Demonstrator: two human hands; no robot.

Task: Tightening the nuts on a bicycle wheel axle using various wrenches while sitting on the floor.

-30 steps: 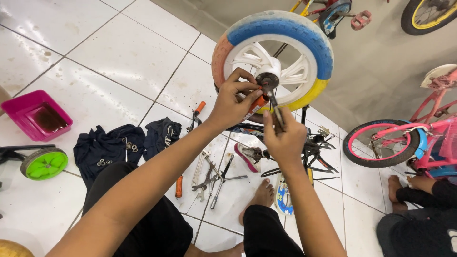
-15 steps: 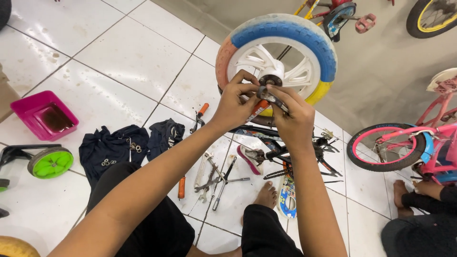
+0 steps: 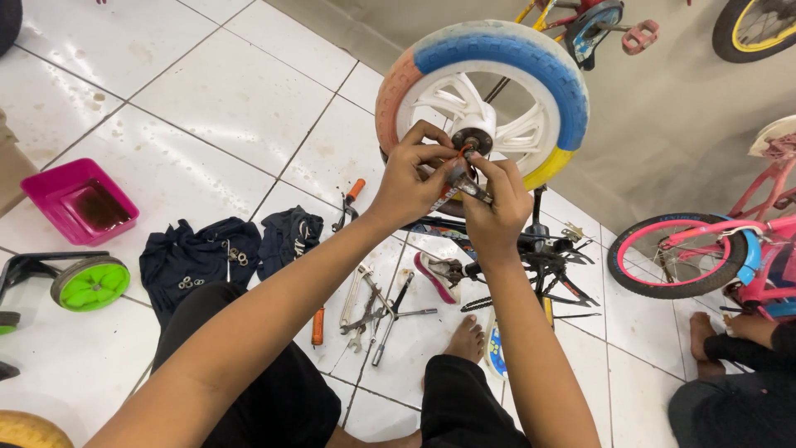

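While the wheel is standing up on the floor, everything here is placed from it.

Wheel: the wheel (image 3: 485, 99) is showing a white middle and a blue, orange and yellow tire.
Hub: the hub (image 3: 473, 141) is sitting in the wheel's middle, touching the fingers.
Left hand: the left hand (image 3: 410, 178) is curling its fingers at the hub, pinching a small orange bit; what that bit is cannot be told.
Right hand: the right hand (image 3: 497, 203) is closing around a thin metal tool (image 3: 464, 184) just under the hub.
Tools: loose tools (image 3: 373, 307) are lying on the tiles below the wheel, between the legs.
Cloth: a dark cloth (image 3: 195, 257) is lying below and left of the wheel.
Tub: a pink tub (image 3: 50, 187) is sitting far left of the wheel.
Green wheel: a small green wheel (image 3: 89, 284) is resting below the tub, far left of the wheel.
Pink bike: a pink bike (image 3: 713, 245) is standing right of the wheel.
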